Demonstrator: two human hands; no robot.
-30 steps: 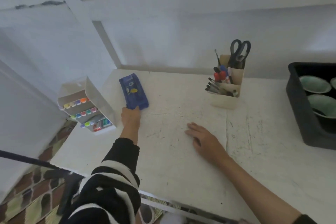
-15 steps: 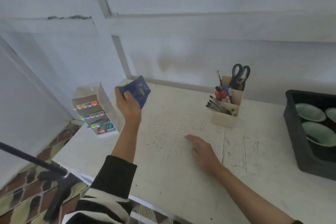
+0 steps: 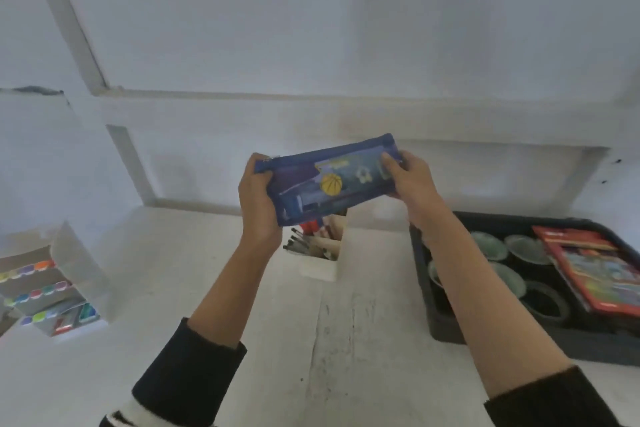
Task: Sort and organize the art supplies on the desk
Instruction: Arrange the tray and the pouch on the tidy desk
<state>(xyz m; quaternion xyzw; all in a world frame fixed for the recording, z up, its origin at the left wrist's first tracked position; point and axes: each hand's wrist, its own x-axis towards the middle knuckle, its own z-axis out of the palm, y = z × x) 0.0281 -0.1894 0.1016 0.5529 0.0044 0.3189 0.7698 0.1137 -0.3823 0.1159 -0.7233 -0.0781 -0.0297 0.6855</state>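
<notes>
A blue zip pencil pouch point(image 3: 329, 180) with a yellow ball picture is held in the air above the white desk point(image 3: 346, 340), lying roughly level. My left hand point(image 3: 258, 201) grips its left end and my right hand point(image 3: 414, 184) grips its right end, thumb on the front face. Behind and below the pouch stands a white pen holder point(image 3: 320, 253) with pens and markers; the pouch hides its top.
A white tiered marker rack point(image 3: 52, 284) with coloured markers stands at the desk's left edge. A black tray point(image 3: 450, 322) on the right holds several green bowls point(image 3: 509, 277) and a red booklet point(image 3: 595, 267). The wall rises right behind the desk.
My left hand lifted the pouch off the desk and brought it to the middle. My right hand left the desk top and took the pouch's right end. The view swung right.
</notes>
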